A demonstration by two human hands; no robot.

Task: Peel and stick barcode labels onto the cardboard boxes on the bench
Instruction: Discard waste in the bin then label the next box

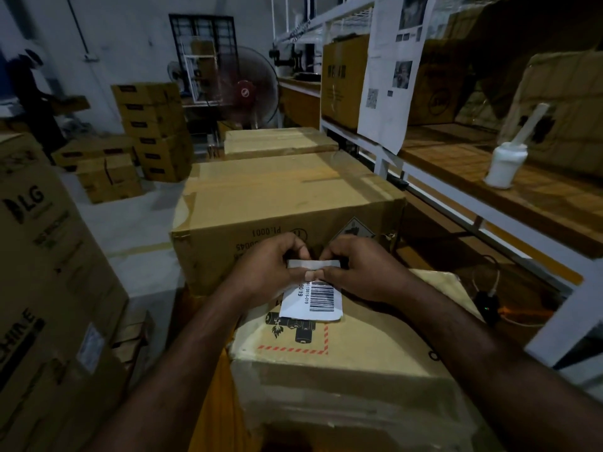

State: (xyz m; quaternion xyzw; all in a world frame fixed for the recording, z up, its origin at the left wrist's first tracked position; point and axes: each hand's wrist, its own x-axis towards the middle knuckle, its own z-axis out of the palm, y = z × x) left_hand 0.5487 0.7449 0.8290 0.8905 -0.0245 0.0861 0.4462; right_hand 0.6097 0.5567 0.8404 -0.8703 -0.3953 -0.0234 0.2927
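White barcode label (313,296) pinched by left hand (270,269), right hand (362,272)

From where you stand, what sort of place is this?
Most likely a warehouse or stockroom: stacked cardboard boxes by the far wall, white metal shelving on the right, and a printed barcode label being handled.

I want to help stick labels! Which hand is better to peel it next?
Probably the right hand. Both pinch the barcode label at its top, but right fingertips reach the folded strip's free corner; the left hand overlaps the label's side, steadying it.
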